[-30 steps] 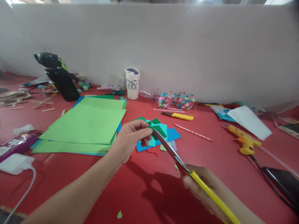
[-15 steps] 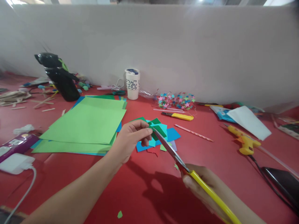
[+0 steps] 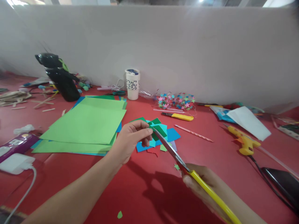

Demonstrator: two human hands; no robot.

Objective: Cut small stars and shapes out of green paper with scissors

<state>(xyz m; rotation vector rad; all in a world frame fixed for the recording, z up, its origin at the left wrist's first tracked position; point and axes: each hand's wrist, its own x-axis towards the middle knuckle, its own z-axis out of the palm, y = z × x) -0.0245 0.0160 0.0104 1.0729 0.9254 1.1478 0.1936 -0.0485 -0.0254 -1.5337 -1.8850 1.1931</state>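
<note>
Between thumb and fingers, my left hand (image 3: 135, 133) pinches a small piece of green paper (image 3: 161, 130). My right hand (image 3: 201, 179) grips a pair of scissors (image 3: 171, 151) with yellow handles, the blades pointing up and left. Their tips reach the green paper right beside my left fingertips; whether they touch or cut it I cannot tell. Under and behind it lie blue paper pieces (image 3: 173, 134) and a light green scrap (image 3: 163, 147). A little green star (image 3: 177, 167) lies on the table near my right hand.
Green paper sheets (image 3: 85, 121) are stacked at left, before a black bottle (image 3: 62, 79). A white cup (image 3: 132, 84), star-filled clear containers (image 3: 175, 101), a yellow cutter (image 3: 182, 117) and a pencil (image 3: 193, 133) lie beyond my hands. A yellow glue gun (image 3: 244, 140) rests at right.
Almost nothing differs. My right hand and the scissors have shifted very slightly, and a little more of the green star shows beside that hand.
</note>
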